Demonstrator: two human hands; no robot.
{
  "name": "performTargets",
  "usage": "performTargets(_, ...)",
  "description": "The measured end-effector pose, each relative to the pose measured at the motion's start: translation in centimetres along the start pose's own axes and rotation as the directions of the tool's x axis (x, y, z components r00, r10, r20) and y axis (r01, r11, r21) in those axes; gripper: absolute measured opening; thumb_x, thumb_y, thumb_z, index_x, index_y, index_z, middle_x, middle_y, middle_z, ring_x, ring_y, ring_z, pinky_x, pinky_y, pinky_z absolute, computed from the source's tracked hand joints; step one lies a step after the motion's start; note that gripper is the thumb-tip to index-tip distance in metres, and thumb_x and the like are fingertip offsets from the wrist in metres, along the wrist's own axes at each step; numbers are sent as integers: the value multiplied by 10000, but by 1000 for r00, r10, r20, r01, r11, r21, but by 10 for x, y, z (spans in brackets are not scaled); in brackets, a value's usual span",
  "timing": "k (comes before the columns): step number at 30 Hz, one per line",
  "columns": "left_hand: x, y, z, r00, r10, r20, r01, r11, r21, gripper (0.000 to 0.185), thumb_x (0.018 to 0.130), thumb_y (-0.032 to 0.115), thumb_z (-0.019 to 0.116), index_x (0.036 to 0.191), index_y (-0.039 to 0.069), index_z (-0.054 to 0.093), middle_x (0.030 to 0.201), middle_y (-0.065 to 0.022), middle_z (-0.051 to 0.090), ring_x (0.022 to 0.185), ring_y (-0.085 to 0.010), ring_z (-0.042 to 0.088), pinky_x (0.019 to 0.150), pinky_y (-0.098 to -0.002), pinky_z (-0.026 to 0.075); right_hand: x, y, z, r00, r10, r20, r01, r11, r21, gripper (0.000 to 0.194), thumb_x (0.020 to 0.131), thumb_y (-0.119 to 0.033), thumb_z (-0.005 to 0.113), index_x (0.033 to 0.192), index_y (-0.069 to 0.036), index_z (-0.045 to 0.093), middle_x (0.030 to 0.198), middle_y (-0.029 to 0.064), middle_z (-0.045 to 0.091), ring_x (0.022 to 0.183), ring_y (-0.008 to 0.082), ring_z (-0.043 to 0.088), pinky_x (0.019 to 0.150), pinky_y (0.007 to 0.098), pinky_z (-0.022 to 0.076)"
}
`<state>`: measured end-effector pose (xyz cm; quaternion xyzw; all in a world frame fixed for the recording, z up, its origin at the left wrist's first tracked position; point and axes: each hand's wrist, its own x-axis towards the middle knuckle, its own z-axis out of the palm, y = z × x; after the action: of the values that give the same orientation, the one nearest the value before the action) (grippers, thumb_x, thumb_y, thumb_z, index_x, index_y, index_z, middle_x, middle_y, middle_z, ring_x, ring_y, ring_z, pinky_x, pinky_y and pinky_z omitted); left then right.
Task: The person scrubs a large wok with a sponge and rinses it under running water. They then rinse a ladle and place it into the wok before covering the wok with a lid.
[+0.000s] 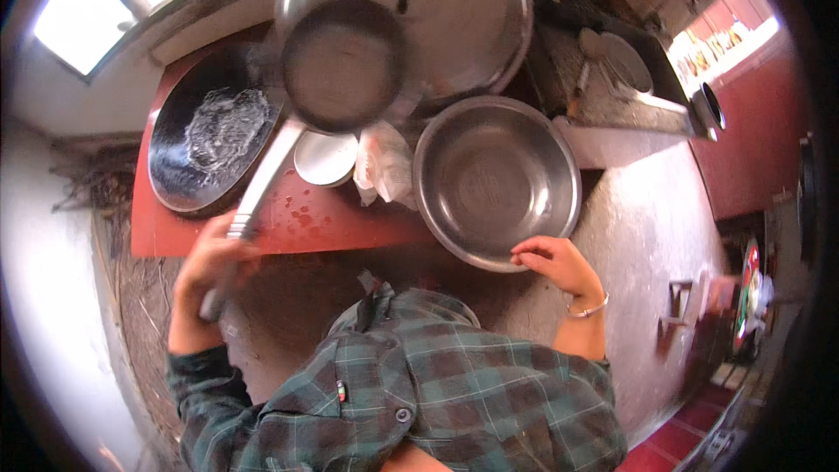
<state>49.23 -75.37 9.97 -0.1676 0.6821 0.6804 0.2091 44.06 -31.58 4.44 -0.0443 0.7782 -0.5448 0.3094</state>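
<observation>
My left hand (pixel 219 262), blurred, grips the long pale handle of a pan (pixel 344 65). The pan's round dark bowl is over the far part of the red counter (pixel 295 216), in front of a large round metal vessel (pixel 468 26). At the near rim of a wide stainless steel basin (pixel 495 183) are the fingers of my right hand (pixel 557 265), pinched around the edge. Nothing shows inside the basin, which extends past the counter's front edge. Between pan and basin lie a white bowl (pixel 326 157) and a crumpled plastic bag (pixel 383 164).
A black wok (pixel 213 131) with whitish froth or streaks inside stands at the counter's left end. Water drops dot the red surface. Farther right, utensils (pixel 606 72) lie on a grey ledge. A small stool (pixel 678 308) stands low on the right.
</observation>
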Motion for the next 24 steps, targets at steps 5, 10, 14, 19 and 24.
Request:
performTargets(5,65,-35,93,825,-144,547,200,979,-44,312,652,96,554,922,-32,467,583,-77,482,444,-143,492,371,-233,383,-7,-4,-24,994,-78,-74,76,997,-29,166,773,-45,501,909,33,556,817,91,599,750,135,561,694,236,440)
performTargets(10,109,-74,159,768,-265,584,226,964,140,211,675,177,572,792,3,549,569,-61,519,464,-124,503,429,-261,411,5,0,-34,983,-144,-118,154,985,76,149,771,-18,496,896,31,561,816,86,597,781,131,554,709,235,431)
performTargets(14,128,-85,175,826,-256,502,99,943,318,366,767,335,518,811,-25,563,645,-104,581,532,-179,560,501,-302,453,22,-13,-20,977,-170,-129,177,983,43,147,783,-33,497,901,30,557,814,88,595,770,131,556,714,235,433)
performTargets(19,120,-123,123,930,10,368,-223,810,542,491,833,454,355,995,27,538,962,-154,569,907,-275,537,793,-368,407,63,-42,25,962,-223,-157,229,973,22,146,802,-85,503,898,10,557,790,73,591,727,119,554,680,225,438)
performTargets(24,49,-155,-7,956,-257,144,266,963,-48,391,845,400,398,1084,96,453,763,-66,539,516,-116,494,441,-247,427,121,-71,71,909,-293,-296,335,937,102,206,812,-121,500,980,-1,511,844,72,568,724,120,546,631,228,451)
